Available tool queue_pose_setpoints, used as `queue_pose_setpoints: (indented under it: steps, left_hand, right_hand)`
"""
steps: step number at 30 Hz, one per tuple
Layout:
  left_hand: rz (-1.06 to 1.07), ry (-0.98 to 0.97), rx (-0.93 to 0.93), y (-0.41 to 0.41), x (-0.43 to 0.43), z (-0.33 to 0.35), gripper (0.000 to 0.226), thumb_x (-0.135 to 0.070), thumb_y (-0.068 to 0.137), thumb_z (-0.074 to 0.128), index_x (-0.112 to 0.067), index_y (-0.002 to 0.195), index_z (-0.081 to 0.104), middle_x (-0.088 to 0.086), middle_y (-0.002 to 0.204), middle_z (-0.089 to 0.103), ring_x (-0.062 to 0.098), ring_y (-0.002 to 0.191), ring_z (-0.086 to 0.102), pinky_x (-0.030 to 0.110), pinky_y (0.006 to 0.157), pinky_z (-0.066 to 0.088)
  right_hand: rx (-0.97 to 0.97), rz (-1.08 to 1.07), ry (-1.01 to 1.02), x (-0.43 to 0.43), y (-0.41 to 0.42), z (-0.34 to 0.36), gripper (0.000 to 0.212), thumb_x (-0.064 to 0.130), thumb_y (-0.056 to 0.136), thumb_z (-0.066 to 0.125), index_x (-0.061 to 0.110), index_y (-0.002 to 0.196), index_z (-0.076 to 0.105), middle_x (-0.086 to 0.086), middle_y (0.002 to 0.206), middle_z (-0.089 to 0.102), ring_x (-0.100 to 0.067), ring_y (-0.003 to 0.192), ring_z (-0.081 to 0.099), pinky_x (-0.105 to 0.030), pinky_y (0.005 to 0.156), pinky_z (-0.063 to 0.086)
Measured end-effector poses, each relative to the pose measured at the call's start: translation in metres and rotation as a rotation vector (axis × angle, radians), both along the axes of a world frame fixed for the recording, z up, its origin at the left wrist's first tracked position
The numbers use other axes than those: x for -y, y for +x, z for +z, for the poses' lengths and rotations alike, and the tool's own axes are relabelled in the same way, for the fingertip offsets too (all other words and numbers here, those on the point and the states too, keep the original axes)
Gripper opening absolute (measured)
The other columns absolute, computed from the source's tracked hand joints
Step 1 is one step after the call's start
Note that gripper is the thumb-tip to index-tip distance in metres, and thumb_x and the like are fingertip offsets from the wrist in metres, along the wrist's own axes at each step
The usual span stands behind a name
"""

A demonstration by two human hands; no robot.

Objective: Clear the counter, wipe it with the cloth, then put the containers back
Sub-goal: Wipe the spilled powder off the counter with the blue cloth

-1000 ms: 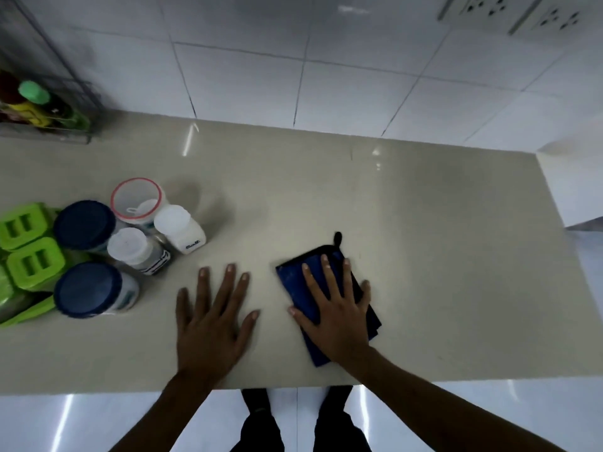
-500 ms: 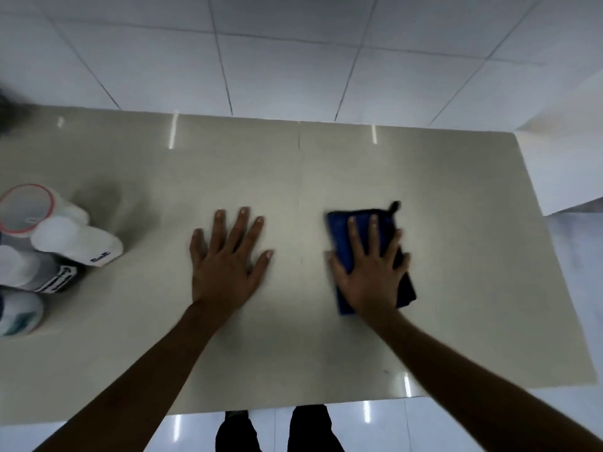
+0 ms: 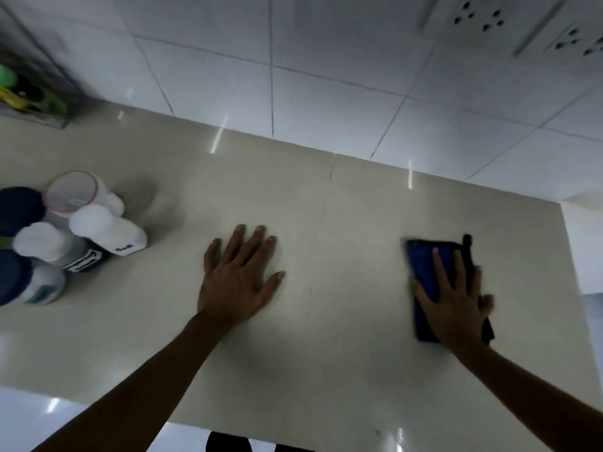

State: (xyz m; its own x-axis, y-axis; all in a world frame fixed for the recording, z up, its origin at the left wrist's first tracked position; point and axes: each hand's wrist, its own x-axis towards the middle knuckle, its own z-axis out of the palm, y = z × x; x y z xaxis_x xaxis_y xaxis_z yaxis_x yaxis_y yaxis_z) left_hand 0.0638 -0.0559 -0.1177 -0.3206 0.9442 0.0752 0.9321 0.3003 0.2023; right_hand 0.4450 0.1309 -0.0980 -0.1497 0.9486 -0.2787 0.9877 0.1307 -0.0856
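A folded blue cloth lies on the beige counter near its right end. My right hand presses flat on the cloth, fingers spread over it. My left hand rests palm-down on the bare counter at the middle, holding nothing. Several containers stand bunched at the left edge: a white salt jar, a clear tub with a red rim, a white-lidded jar and two blue-lidded jars.
A wire rack with green and yellow bottles stands at the back left against the white tiled wall. Wall sockets sit at the upper right. The counter's right end is close beside the cloth.
My right hand has slid the cloth to the right along the counter, away from my left hand. My left hand stays flat in place. The view has swung.
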Motion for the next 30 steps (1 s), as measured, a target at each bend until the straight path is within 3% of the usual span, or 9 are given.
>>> queue_pose_setpoints:
  steps: [4, 9, 12, 15, 17, 19, 23, 27, 30]
  left_hand:
    - [0.029, 0.036, -0.005, -0.001, 0.000, -0.006, 0.072, -0.074, 0.105, 0.041, -0.037, 0.167, 0.039, -0.010, 0.179, 0.029, 0.020, 0.169, 0.018, 0.059, 0.132, 0.019]
    - [0.153, 0.055, 0.032, -0.009, 0.004, -0.009, 0.062, -0.059, 0.109, 0.043, -0.031, 0.164, 0.045, -0.005, 0.176, 0.037, 0.020, 0.167, 0.026, 0.059, 0.131, 0.022]
    - [0.241, 0.092, 0.071, -0.015, 0.007, -0.010, 0.056, -0.048, 0.109, 0.044, -0.032, 0.163, 0.048, -0.006, 0.174, 0.040, 0.023, 0.166, 0.030, 0.058, 0.130, 0.025]
    - [0.173, 0.092, 0.039, -0.035, 0.025, -0.015, 0.058, -0.051, 0.112, 0.037, -0.034, 0.167, 0.041, -0.008, 0.178, 0.033, 0.023, 0.167, 0.026, 0.053, 0.131, 0.024]
    - [0.130, 0.079, 0.032, -0.054, 0.045, -0.019, 0.059, -0.052, 0.113, 0.033, -0.034, 0.169, 0.035, -0.009, 0.179, 0.028, 0.023, 0.168, 0.022, 0.051, 0.133, 0.021]
    - [0.104, 0.103, 0.040, -0.069, 0.058, -0.021, 0.058, -0.049, 0.112, 0.034, -0.033, 0.168, 0.037, -0.009, 0.179, 0.030, 0.023, 0.168, 0.025, 0.049, 0.132, 0.022]
    - [-0.022, 0.167, 0.122, -0.100, 0.063, -0.024, 0.059, -0.031, 0.100, 0.044, -0.028, 0.158, 0.055, -0.008, 0.169, 0.049, 0.023, 0.155, 0.047, 0.043, 0.118, 0.039]
    - [-0.186, 0.220, 0.274, -0.143, 0.066, -0.028, 0.060, -0.016, 0.093, 0.046, -0.021, 0.150, 0.065, -0.005, 0.161, 0.059, 0.023, 0.148, 0.055, 0.042, 0.117, 0.045]
    - [-0.264, 0.221, 0.213, -0.147, 0.072, -0.030, 0.053, -0.019, 0.101, 0.048, -0.016, 0.152, 0.062, 0.001, 0.163, 0.057, 0.026, 0.154, 0.050, 0.044, 0.126, 0.038]
  right_hand:
    - [-0.083, -0.084, -0.010, -0.075, -0.103, -0.008, 0.090, 0.098, 0.082, 0.007, 0.057, 0.159, -0.011, 0.005, 0.177, -0.006, -0.047, 0.160, -0.008, -0.078, 0.120, 0.006]
    - [-0.055, 0.381, 0.017, 0.006, -0.233, -0.016, 0.084, 0.088, 0.093, 0.019, 0.052, 0.162, -0.012, 0.003, 0.178, -0.006, -0.048, 0.160, -0.005, -0.077, 0.120, 0.010]
    - [0.006, 0.558, 0.038, 0.090, -0.230, -0.013, 0.085, 0.082, 0.096, 0.030, 0.046, 0.165, -0.005, 0.000, 0.178, 0.000, -0.049, 0.159, 0.007, -0.074, 0.119, 0.019]
    - [0.009, 0.650, 0.020, 0.116, -0.182, -0.006, 0.084, 0.082, 0.095, 0.024, 0.044, 0.167, 0.004, 0.001, 0.178, 0.000, -0.044, 0.161, 0.011, -0.071, 0.119, 0.023]
    - [0.044, 0.641, 0.010, 0.104, -0.164, 0.000, 0.085, 0.086, 0.092, 0.018, 0.046, 0.166, 0.005, 0.004, 0.178, -0.001, -0.040, 0.162, 0.011, -0.070, 0.118, 0.025]
    - [0.045, 0.489, -0.002, 0.083, -0.177, 0.001, 0.087, 0.089, 0.087, 0.018, 0.053, 0.163, -0.003, 0.006, 0.178, -0.002, -0.040, 0.162, 0.008, -0.071, 0.119, 0.022]
    - [-0.070, 0.152, -0.020, 0.095, -0.256, -0.009, 0.085, 0.093, 0.086, 0.013, 0.058, 0.158, -0.015, 0.003, 0.177, -0.005, -0.046, 0.160, -0.005, -0.077, 0.120, 0.011]
    - [-0.003, 0.299, 0.091, 0.187, -0.295, -0.013, 0.081, 0.080, 0.097, 0.026, 0.046, 0.166, 0.001, -0.003, 0.178, 0.005, -0.050, 0.159, 0.007, -0.076, 0.116, 0.022]
    - [-0.007, 0.406, 0.094, 0.273, -0.314, -0.010, 0.080, 0.074, 0.096, 0.038, 0.042, 0.166, 0.016, -0.005, 0.178, 0.009, -0.050, 0.160, 0.008, -0.073, 0.116, 0.022]
